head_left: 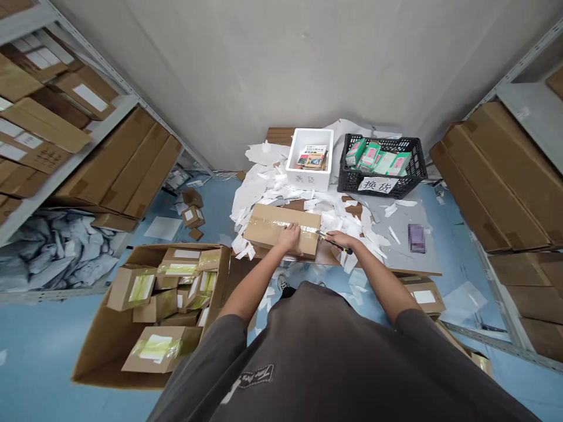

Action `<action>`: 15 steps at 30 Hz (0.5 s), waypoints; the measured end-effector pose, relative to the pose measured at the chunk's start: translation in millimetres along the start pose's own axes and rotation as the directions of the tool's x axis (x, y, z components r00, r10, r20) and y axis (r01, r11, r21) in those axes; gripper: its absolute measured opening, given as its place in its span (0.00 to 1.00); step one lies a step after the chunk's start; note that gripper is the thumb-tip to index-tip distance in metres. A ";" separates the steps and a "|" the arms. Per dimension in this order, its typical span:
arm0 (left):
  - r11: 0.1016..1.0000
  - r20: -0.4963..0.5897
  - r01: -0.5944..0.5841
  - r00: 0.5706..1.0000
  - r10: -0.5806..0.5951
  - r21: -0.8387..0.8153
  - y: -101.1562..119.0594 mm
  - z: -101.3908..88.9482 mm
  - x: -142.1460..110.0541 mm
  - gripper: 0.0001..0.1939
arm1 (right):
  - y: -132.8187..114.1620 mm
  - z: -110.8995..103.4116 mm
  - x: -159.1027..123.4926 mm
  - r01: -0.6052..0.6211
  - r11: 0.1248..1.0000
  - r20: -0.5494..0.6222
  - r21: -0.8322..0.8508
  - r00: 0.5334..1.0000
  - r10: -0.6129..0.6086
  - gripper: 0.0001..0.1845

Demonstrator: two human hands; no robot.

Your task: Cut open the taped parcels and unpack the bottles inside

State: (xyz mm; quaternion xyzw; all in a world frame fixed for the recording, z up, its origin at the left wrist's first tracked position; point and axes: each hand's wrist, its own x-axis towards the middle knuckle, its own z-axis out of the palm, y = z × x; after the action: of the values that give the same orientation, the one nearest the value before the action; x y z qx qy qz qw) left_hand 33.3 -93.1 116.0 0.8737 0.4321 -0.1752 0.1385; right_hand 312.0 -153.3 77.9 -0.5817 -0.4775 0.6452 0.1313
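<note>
A taped cardboard box (268, 225) lies on the low table in front of me, its long side running left to right. On its top rests my left hand (289, 235), palm down with the fingers lying on the cardboard. Just off the right end of the box, my right hand (341, 239) is closed around a box cutter (329, 240) with a black and yellow handle. The metal blade points left and meets the box's right edge. How deep the blade sits cannot be made out.
Torn white paper (259, 186) litters the table (424, 258). Behind stand a white bin (308, 179) with booklets and a black crate (413, 181) with green packs. A large carton (99, 346) of parcels is at left; shelves (125, 108) flank both sides.
</note>
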 end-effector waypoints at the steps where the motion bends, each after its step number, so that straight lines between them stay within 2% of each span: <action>1: 1.000 0.003 0.004 1.000 -0.004 -0.005 -0.1 0.2 -0.6 0.73 | -1.2 -2.0 0.2 -0.031 0.999 0.050 0.029 0.998 0.030 0.23; 4: 1.000 0.018 0.010 1.000 -0.009 -0.003 -0.5 -0.3 -0.2 0.76 | -1.1 -1.7 -1.9 -0.084 0.991 0.117 0.101 0.991 0.072 0.24; 11: 0.999 0.000 0.026 1.000 -0.026 0.034 2.1 -1.6 -2.4 0.77 | 20.0 14.6 -18.9 -0.107 0.975 0.138 0.196 0.987 0.080 0.23; 15: 1.000 0.010 0.007 1.000 -0.007 0.020 -2.1 -8.7 0.8 0.73 | 29.7 17.0 -27.8 -0.036 0.981 0.059 0.192 0.998 0.025 0.24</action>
State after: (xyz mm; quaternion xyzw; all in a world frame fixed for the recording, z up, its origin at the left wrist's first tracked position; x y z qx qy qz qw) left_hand 33.6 -87.9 123.2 0.8726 0.4328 -0.1843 0.1314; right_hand 316.5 -196.4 70.1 -0.5551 -0.4073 0.7066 0.1635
